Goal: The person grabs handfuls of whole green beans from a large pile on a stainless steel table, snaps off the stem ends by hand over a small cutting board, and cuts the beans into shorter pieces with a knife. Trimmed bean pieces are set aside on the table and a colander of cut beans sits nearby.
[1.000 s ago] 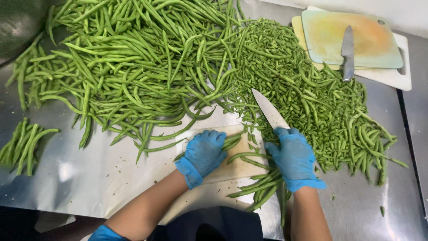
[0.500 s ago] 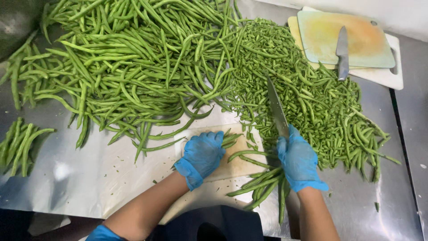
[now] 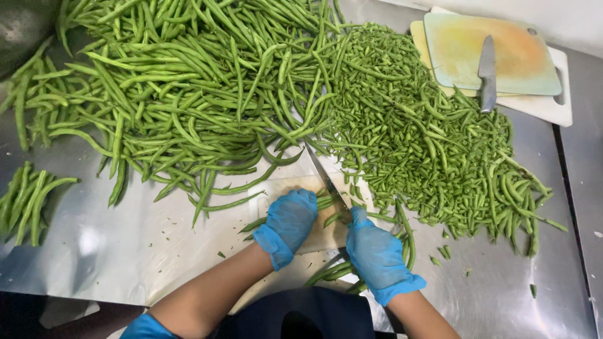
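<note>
My left hand point(image 3: 289, 221), in a blue glove, presses down on a small bunch of green beans point(image 3: 326, 202) lying on a pale wooden cutting board point(image 3: 276, 187). My right hand point(image 3: 375, 253), also gloved in blue, grips a knife point(image 3: 325, 176) whose blade slants up and to the left over the beans, close to my left fingers. A few whole beans point(image 3: 336, 271) lie at the near edge of the board between my wrists. A large heap of whole green beans point(image 3: 188, 88) lies behind the board, and a heap of cut bean pieces point(image 3: 427, 144) spreads to the right.
A steel table point(image 3: 125, 251) carries everything. Stacked cutting boards point(image 3: 502, 56) with a second knife point(image 3: 487, 72) on top sit at the back right. A small bunch of beans point(image 3: 28, 201) lies at the left edge. A dark bowl point(image 3: 22, 25) shows top left.
My right hand has drawn the knife left and down from the cut pile onto the board, beside my left hand. My left hand stays on the beans.
</note>
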